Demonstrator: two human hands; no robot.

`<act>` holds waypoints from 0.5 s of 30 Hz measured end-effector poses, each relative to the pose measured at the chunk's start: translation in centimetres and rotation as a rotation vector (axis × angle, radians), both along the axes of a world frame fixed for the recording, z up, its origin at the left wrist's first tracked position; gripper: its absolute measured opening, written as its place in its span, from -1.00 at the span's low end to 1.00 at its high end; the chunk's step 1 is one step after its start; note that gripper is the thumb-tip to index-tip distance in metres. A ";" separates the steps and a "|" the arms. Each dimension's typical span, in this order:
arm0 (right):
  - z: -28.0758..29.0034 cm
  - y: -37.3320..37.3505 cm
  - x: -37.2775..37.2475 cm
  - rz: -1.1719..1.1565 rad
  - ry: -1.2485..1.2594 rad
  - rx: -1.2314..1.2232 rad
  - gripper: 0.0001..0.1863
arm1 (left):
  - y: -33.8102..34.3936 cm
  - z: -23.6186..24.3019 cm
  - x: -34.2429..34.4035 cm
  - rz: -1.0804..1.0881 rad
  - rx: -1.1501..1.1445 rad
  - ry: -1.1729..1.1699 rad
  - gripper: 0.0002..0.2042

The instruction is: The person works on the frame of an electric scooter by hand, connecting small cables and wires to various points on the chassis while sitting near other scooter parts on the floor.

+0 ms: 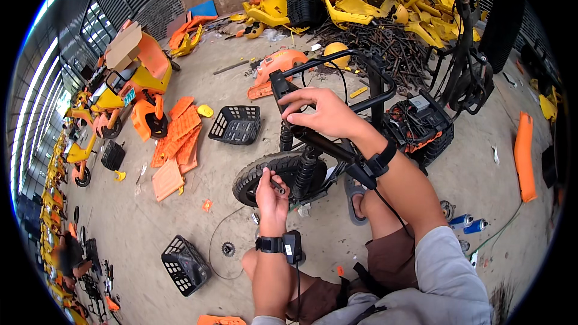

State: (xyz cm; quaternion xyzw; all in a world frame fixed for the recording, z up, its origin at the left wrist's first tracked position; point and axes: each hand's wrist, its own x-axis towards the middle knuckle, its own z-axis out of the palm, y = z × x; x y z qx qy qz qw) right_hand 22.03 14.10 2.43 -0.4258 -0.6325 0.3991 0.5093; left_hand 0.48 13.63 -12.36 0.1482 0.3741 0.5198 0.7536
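In front of me stands a stripped scooter with a black tubular frame [325, 144], a rear wheel [248, 182] and a coil-spring shock absorber [306, 171]. My left hand [273, 201], beside that wheel, is closed around a short dark metal piece [277, 187] with what looks like a hollow end; its exact kind is unclear. Over the rear end of the frame, my right hand [325, 111] has its fingers curved and apart, with nothing visible between them. Whether its fingertips touch the frame I cannot tell.
Black plastic baskets [236, 125] [185, 266] lie on the floor to the left, near stacked orange panels [177, 135]. A toothed sprocket [228, 248] and a thin cable lie closer. Blue spray cans [475, 226] are at right. Yellow parts [361, 3] are heaped behind; scooters [129, 78] stand at left.
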 end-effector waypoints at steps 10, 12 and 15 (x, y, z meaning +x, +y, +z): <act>0.2 -0.1 -0.3 -0.169 -0.279 0.164 -0.52 | -0.1 0.4 0.3 -0.004 -0.005 0.013 -0.79; 0.6 -0.6 -0.8 -0.246 -0.376 0.181 -0.52 | 0.0 0.2 0.1 0.010 -0.013 0.021 -0.79; 0.0 -0.4 -1.0 -0.258 -0.313 0.364 -0.51 | 0.0 0.0 0.2 0.016 -0.007 0.013 -0.79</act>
